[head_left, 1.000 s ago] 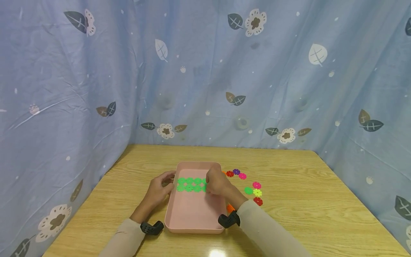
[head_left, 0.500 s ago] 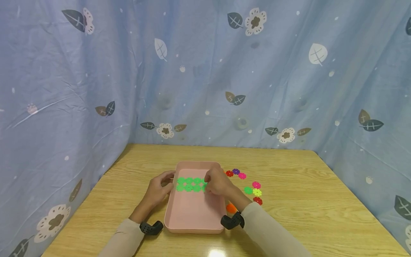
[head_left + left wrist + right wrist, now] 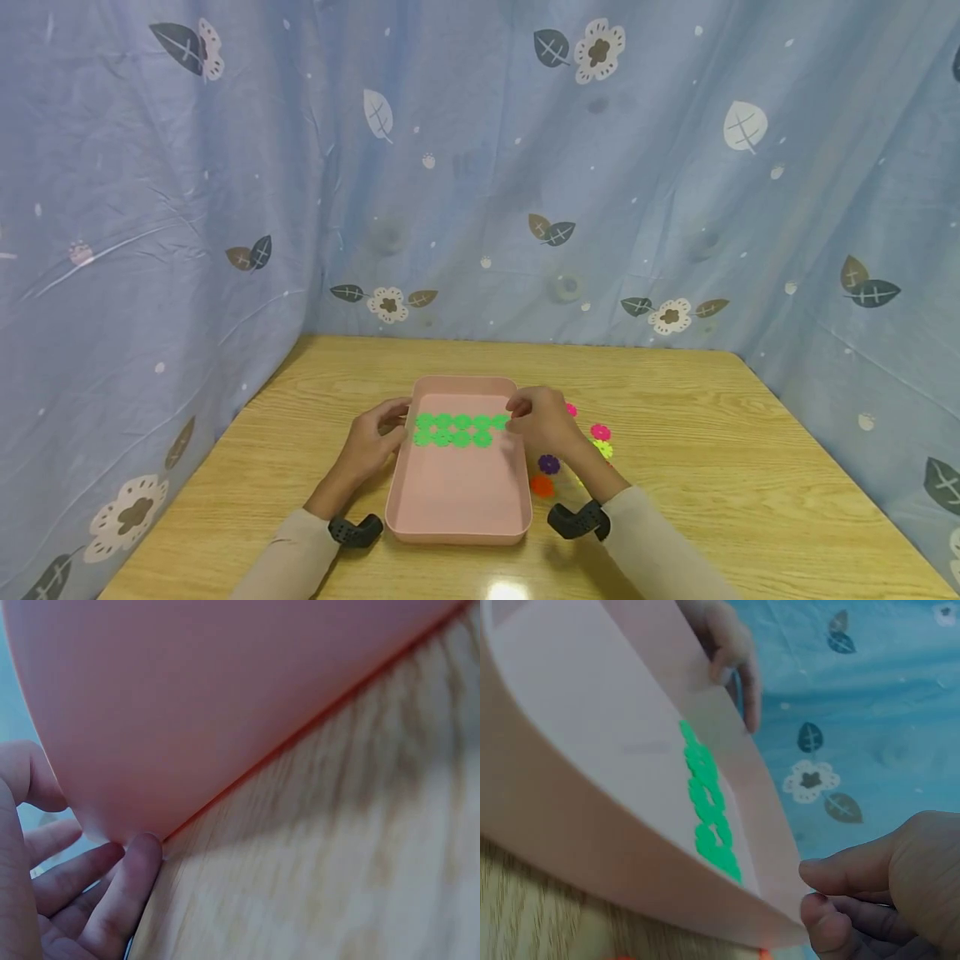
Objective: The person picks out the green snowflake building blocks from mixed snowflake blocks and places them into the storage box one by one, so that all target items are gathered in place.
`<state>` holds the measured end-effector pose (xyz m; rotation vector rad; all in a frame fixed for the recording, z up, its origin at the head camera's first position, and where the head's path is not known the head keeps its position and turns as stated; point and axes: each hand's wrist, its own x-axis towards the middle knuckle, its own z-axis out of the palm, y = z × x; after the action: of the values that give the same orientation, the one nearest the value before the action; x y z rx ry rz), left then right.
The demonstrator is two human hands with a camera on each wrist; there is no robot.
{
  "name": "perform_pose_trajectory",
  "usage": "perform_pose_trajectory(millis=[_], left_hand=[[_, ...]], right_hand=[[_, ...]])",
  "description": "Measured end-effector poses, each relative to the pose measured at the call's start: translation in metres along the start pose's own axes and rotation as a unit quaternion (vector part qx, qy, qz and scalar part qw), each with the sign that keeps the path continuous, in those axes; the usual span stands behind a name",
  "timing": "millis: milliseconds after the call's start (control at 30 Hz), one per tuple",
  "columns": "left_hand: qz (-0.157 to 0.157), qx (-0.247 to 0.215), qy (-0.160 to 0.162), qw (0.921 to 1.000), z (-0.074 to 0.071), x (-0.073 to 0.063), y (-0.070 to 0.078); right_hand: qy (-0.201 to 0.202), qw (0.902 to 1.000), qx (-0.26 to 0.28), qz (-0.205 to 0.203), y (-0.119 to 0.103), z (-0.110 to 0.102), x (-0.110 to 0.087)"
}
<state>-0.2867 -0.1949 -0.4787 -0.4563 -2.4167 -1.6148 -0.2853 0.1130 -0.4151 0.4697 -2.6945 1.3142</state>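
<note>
In the head view, green snowflake discs (image 3: 462,437) lie in two touching rows across a pink tray (image 3: 457,508). My left hand (image 3: 371,442) is at the tray's left side. In the left wrist view its fingertips (image 3: 144,844) touch the tray's outer wall near the table. My right hand (image 3: 543,421) hovers by the right rim, near the end of the upper green row. The right wrist view shows its thumb and bent index finger slightly apart, nothing between them.
Right of the tray lie an orange disc (image 3: 542,486), a purple disc (image 3: 549,464), a pink disc (image 3: 601,432) and a yellow disc (image 3: 603,449). My right forearm covers part of that area. A blue patterned curtain (image 3: 480,167) hangs behind the wooden table (image 3: 675,467).
My right hand has moved right, off the green rows to the right rim, uncovering the discs at their right end. The left hand stays at the left side.
</note>
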Motion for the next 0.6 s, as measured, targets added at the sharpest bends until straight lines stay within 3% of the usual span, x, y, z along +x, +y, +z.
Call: perform_pose_trajectory(millis=[600], left_hand=[[0.001, 0.009, 0.0, 1.0, 0.0, 0.0, -0.002]], right_hand=[[0.054, 0.9983, -0.005, 0.023, 0.03, -0.041, -0.018]])
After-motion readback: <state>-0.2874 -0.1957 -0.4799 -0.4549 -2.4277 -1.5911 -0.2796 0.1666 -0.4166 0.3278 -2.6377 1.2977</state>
